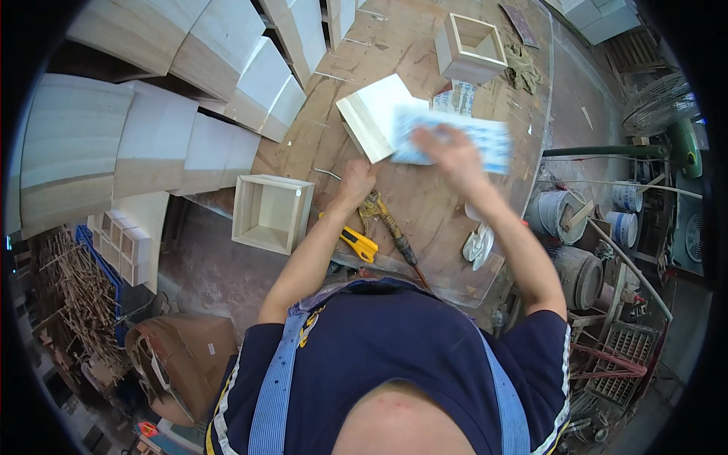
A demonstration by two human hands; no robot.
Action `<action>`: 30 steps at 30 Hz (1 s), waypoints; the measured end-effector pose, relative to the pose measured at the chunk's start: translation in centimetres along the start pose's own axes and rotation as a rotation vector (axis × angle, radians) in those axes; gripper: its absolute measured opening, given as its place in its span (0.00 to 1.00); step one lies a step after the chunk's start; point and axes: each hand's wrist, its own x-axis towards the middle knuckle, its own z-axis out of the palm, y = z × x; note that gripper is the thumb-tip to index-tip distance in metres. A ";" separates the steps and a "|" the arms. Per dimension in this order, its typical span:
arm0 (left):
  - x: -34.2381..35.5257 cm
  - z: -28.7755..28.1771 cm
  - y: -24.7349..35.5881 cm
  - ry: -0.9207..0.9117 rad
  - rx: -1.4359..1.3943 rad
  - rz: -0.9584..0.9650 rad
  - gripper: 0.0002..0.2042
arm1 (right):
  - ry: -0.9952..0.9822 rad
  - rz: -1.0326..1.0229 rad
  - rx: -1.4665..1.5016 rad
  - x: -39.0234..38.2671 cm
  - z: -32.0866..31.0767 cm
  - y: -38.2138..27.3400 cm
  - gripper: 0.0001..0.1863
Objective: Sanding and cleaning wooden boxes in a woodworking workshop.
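My left hand is closed at the near corner of a pale wooden box, which sits tilted on the workbench. My right hand grips a blue-and-white printed sheet beside the box; hand and sheet are blurred by motion. The sheet covers the box's right edge. Between my forearms lie a yellow utility knife and a yellow-and-dark tool with a long shaft. A thin bent metal piece shows left of my left hand.
An open wooden box rests at the bench's near left edge, another at the far right by crumpled gloves. Rows of wooden boxes are stacked left. White cloth lies near right. Buckets and a fan stand beyond.
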 end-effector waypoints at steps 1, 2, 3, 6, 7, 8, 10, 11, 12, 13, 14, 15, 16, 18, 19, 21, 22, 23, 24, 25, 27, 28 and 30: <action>0.2 0.1 -0.1 -0.087 0.070 -0.122 0.11 | -0.043 0.189 -0.044 -1.8 1.2 4.0 0.31; -0.3 0.2 0.0 -0.093 0.066 -0.126 0.11 | -0.165 0.243 -0.262 -2.7 -0.4 6.8 0.29; -0.5 0.2 0.2 -0.032 0.022 -0.044 0.11 | -0.136 0.382 -0.102 -3.6 -2.2 7.6 0.29; -1.0 -0.2 0.8 -0.024 0.045 -0.023 0.10 | 0.032 0.414 0.085 -1.6 -4.7 4.7 0.30; -0.7 -0.5 2.0 0.028 0.024 -0.018 0.10 | 0.000 0.401 0.145 -1.1 -4.4 4.2 0.32; -0.4 -0.5 2.8 0.081 0.002 -0.013 0.10 | -0.040 0.440 0.167 -0.8 -4.2 3.5 0.31; -0.8 1.0 2.7 0.162 -0.081 -0.015 0.09 | -0.067 0.502 0.235 0.1 -3.9 2.6 0.30; -0.8 1.8 3.2 0.140 -0.072 -0.108 0.09 | -0.065 0.503 0.233 0.6 -3.9 2.5 0.30; -1.0 2.3 3.7 0.119 -0.062 -0.205 0.10 | -0.054 0.563 0.261 1.1 -4.0 2.2 0.29; -1.0 2.8 4.3 0.123 -0.002 -0.087 0.12 | -0.043 0.621 0.289 1.7 -4.0 1.7 0.28; -1.2 2.5 4.5 -0.010 0.026 -0.041 0.15 | -0.044 0.618 0.291 2.1 -3.9 0.8 0.28; -1.6 2.3 5.1 -0.152 0.052 0.008 0.19 | -0.094 0.641 0.316 2.2 -3.9 -0.1 0.27; -2.1 1.4 5.9 -0.107 0.104 0.129 0.20 | -0.139 0.658 0.344 2.3 -3.9 -0.5 0.26; -2.5 -2.4 8.2 -0.518 0.543 0.043 0.16 | -0.149 0.671 0.341 1.4 -2.6 -1.0 0.26; -2.4 -4.3 9.1 -0.624 0.640 0.161 0.12 | -0.145 0.707 0.345 0.9 -2.6 -1.4 0.26; -2.1 -6.8 9.7 -0.453 0.174 0.341 0.09 | -0.143 0.740 0.357 0.4 -2.5 -2.1 0.26; -1.7 -7.5 10.0 -0.342 0.160 0.350 0.10 | -0.135 0.770 0.385 0.3 -2.6 -2.4 0.26; -0.8 -7.2 9.9 -0.106 0.384 0.518 0.12 | -0.126 0.802 0.412 0.2 -2.6 -2.7 0.25; 0.0 -7.1 9.7 0.144 0.607 0.675 0.15 | -0.126 0.797 0.416 0.3 -2.9 -3.1 0.25; 0.6 -6.7 8.7 0.093 0.699 0.622 0.18 | -0.108 0.789 0.411 0.4 -3.1 -3.2 0.26; 1.3 -6.1 8.0 0.099 0.692 0.630 0.19 | -0.087 0.785 0.407 0.3 -3.4 -3.4 0.26; 1.6 -5.9 7.9 0.103 0.680 0.636 0.20 | -0.094 0.786 0.413 0.0 -3.4 -3.3 0.25; 2.3 -5.7 8.3 0.104 0.701 0.619 0.21 | -0.100 0.789 0.418 -0.3 -3.6 -3.4 0.25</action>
